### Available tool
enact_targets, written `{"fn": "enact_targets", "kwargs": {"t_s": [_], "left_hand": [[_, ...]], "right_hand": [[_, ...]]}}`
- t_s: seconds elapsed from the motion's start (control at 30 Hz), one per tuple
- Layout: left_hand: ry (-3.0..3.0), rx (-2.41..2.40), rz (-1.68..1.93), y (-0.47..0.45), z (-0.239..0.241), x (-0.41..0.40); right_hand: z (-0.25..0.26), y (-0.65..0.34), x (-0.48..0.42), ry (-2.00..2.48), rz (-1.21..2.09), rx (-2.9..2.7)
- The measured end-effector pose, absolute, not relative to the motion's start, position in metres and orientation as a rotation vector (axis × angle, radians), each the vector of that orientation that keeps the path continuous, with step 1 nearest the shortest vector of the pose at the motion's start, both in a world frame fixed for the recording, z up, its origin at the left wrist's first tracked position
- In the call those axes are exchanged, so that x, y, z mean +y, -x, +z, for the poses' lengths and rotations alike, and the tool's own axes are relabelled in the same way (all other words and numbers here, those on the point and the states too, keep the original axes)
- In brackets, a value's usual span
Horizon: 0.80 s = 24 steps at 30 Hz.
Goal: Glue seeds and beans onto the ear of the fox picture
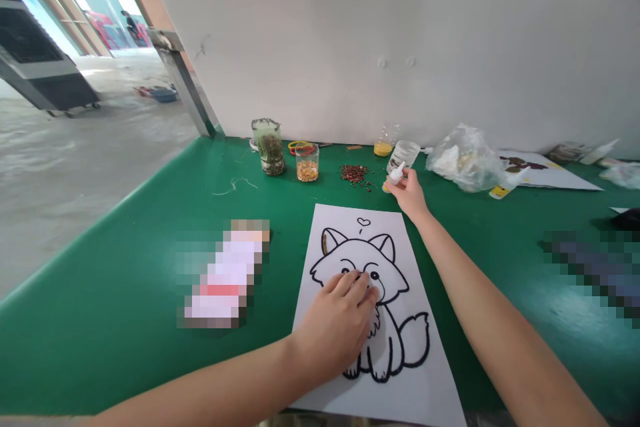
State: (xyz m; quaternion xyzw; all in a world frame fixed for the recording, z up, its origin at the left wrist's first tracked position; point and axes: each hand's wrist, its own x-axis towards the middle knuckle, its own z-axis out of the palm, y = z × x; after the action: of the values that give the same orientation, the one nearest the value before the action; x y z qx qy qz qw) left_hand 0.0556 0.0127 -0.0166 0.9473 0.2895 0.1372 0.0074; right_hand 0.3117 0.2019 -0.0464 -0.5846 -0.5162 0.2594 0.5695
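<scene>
A white sheet of paper (420,393) lies before me, printed with a black-outlined fox (395,340) and a small heart above it. One ear has a narrow brownish strip along its left edge. My left hand (340,320) rests flat on the fox's face and chest, fingers stretched out and holding nothing. Beyond the sheet's top right corner, my right hand (409,193) is closed around a small glue bottle (397,175) with a white nozzle cap. That bottle is upright at the table surface; its lower part is mostly hidden by my fingers.
Beyond the paper stand a green-tinted cup (271,153), a cup of yellow-orange kernels (307,170) and a pile of reddish-brown beans (354,174). A clear plastic bag (465,157) and another glue bottle (505,188) lie right. A pixelated object (227,273) is left on the green table (125,260).
</scene>
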Motion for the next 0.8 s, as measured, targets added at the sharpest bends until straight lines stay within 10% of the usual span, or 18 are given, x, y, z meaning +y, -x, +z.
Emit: {"fn": "enact_targets", "kwargs": {"t_s": [0.57,0.8], "left_hand": [[-2.962,0.895,0.422,-0.056,-0.017,0.013],[-2.98,0.905,0.414,-0.056,-0.018,0.013]], "right_hand": [[-0.023,-0.303,0.18,1.451,-0.097,-1.201],[-0.023,-0.281,0.181,1.423,-0.088,-2.021]]}}
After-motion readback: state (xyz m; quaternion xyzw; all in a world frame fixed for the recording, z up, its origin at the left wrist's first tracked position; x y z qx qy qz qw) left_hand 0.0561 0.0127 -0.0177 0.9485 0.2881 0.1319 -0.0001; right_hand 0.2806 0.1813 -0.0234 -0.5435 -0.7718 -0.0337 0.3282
